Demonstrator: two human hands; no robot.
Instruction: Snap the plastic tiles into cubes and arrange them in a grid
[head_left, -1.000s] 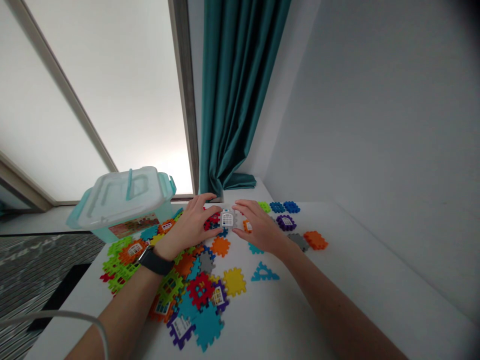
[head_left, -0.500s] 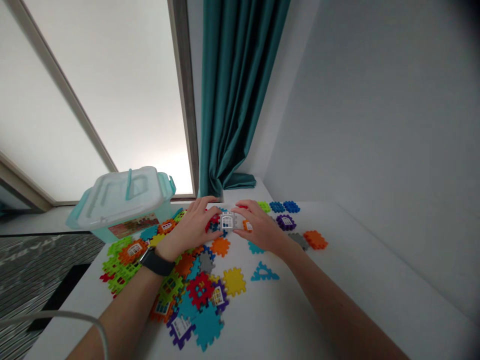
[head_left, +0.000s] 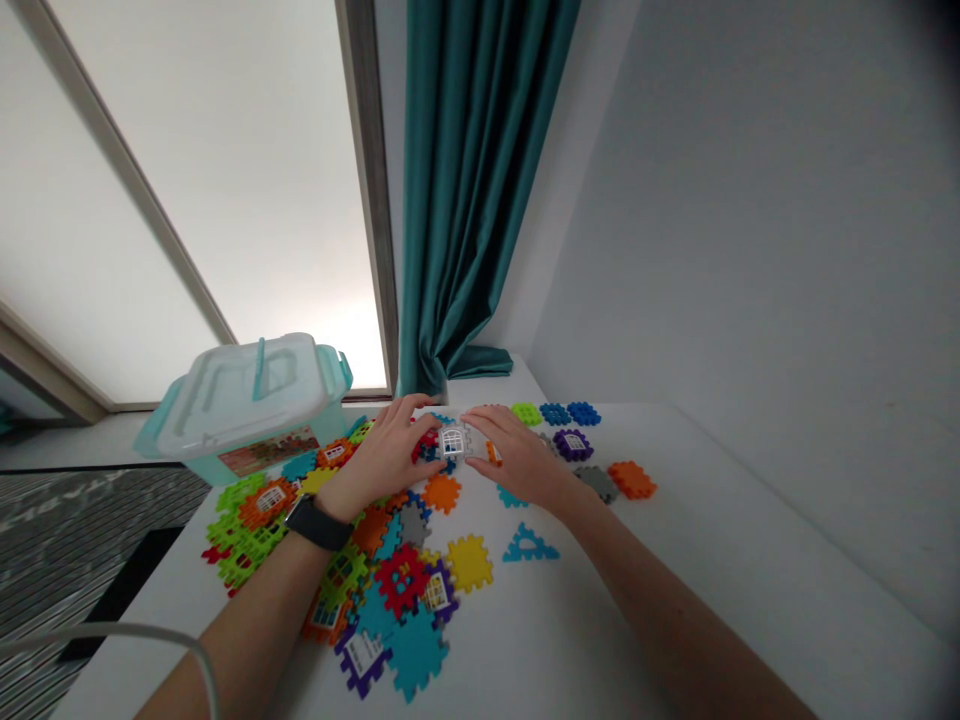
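Note:
Between my hands is a grey toothed building tile with a white lattice window (head_left: 452, 441). My left hand (head_left: 386, 445), with a dark watch on its wrist, has curved fingers and thumb at the tile's left edge. On the opposite edge, my right hand (head_left: 514, 455) grips the tile between thumb and fingers. Part of an orange tile (head_left: 493, 453) shows beside the right palm. Red and blue pieces lie partly hidden behind the left fingers. Just nearer to me is a flat orange tile (head_left: 441, 493).
Many coloured tiles overlap on the left of the white table (head_left: 570, 640), among them a yellow tile (head_left: 470, 563). A blue triangle (head_left: 530, 543) lies nearer the middle. Stacked tiles, one purple (head_left: 572, 445), sit at the right back. A lidded plastic box (head_left: 247, 410) stands back left.
The right fingers have shifted slightly left along the grey tile, and the tile has moved a touch left and up. The left hand is nearly still.

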